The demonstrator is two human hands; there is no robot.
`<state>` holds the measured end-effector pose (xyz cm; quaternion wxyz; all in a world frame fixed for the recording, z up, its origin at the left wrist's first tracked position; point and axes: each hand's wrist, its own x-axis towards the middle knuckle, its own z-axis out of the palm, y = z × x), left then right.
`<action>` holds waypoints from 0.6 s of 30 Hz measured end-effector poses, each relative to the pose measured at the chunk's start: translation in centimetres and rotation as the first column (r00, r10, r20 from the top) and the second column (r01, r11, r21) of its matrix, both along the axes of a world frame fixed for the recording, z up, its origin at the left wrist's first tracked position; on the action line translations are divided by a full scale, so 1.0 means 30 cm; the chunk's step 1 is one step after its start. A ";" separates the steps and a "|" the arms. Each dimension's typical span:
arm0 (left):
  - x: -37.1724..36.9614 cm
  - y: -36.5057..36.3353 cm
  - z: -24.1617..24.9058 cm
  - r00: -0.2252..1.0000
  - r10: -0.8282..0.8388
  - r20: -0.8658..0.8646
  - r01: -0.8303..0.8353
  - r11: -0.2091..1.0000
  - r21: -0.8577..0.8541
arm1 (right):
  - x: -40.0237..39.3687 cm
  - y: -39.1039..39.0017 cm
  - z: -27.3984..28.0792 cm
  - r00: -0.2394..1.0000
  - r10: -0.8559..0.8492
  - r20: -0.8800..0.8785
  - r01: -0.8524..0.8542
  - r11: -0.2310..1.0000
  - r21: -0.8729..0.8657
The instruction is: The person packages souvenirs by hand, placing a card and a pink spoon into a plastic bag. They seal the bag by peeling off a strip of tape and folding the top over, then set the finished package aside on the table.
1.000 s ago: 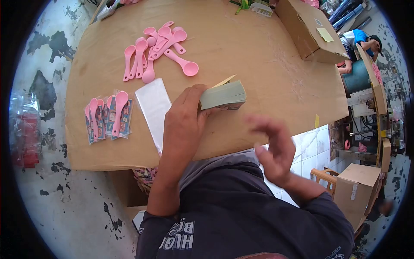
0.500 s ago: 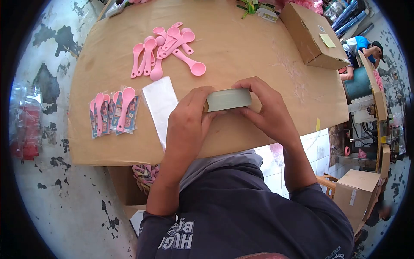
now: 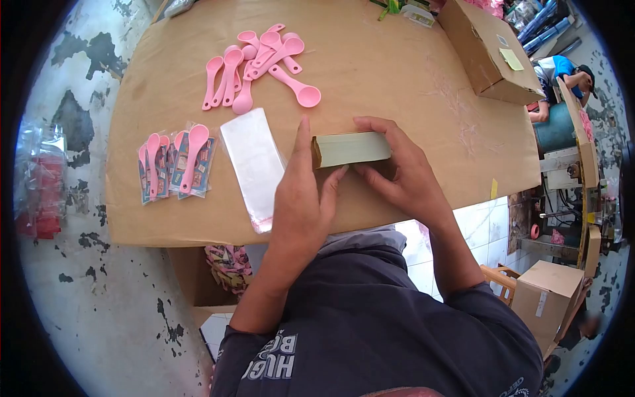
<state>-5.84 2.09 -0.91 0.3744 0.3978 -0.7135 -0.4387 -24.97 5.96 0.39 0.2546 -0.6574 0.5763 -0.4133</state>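
A thick stack of what look like paper cards point(image 3: 352, 149), pale along its edges with a brownish end, is held up edge-on above the table. My right hand point(image 3: 403, 162) grips its right end, fingers over the top and thumb below. At the left end, my left hand point(image 3: 305, 188) has its fingers upright and its thumb apart, with the thumb tip near the stack's lower edge. Left of that hand lies a pile of clear plastic bags point(image 3: 254, 165). Further left are packed pink spoons point(image 3: 192, 159) on printed cards in clear bags. Loose pink measuring spoons point(image 3: 264, 63) are heaped farther back.
Brown paper covers the table point(image 3: 370, 73). A cardboard box point(image 3: 486, 53) stands at the back right, with a co-worker point(image 3: 562, 76) beyond it. Another carton point(image 3: 546, 294) is at the lower right. A peeling wall point(image 3: 73, 165) runs along the left.
My left hand has loosened from the stack's left end and its fingers have straightened, uncovering that end. My right hand still holds the stack. The view has shifted slightly.
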 end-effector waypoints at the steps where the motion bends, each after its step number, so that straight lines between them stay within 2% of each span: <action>1: -0.006 0.006 -0.010 1.000 0.005 -0.002 -0.005 0.998 -0.063 | 0.001 0.000 -0.008 1.000 0.002 0.026 -0.002 1.000 0.008; 2: -0.012 0.011 -0.015 1.000 0.009 -0.004 -0.009 0.992 -0.126 | 0.001 0.000 -0.017 0.999 0.003 0.052 -0.004 1.000 0.016; 6: -0.036 0.030 -0.013 1.000 0.019 -0.023 -0.022 0.989 -0.145 | 0.015 0.002 -0.063 0.999 -0.052 0.014 0.053 0.997 -0.064; 8: -0.045 0.037 -0.015 0.982 -0.011 -0.187 0.028 0.996 0.086 | 0.029 0.007 -0.088 0.989 -0.113 0.093 0.122 0.988 -0.095; 12: -0.048 0.029 -0.004 0.991 -0.032 -0.129 0.041 0.997 0.070 | 0.076 0.016 -0.079 0.976 -0.140 0.166 0.156 0.984 -0.085; 14: -0.049 0.026 -0.022 0.995 -0.031 -0.094 0.031 1.000 0.001 | 0.091 0.022 -0.053 0.958 -0.140 0.251 0.134 0.990 0.040; 18: -0.045 0.036 0.002 0.995 0.000 -0.096 0.001 1.000 0.013 | 0.095 0.017 -0.066 0.976 -0.142 0.165 0.150 0.988 -0.041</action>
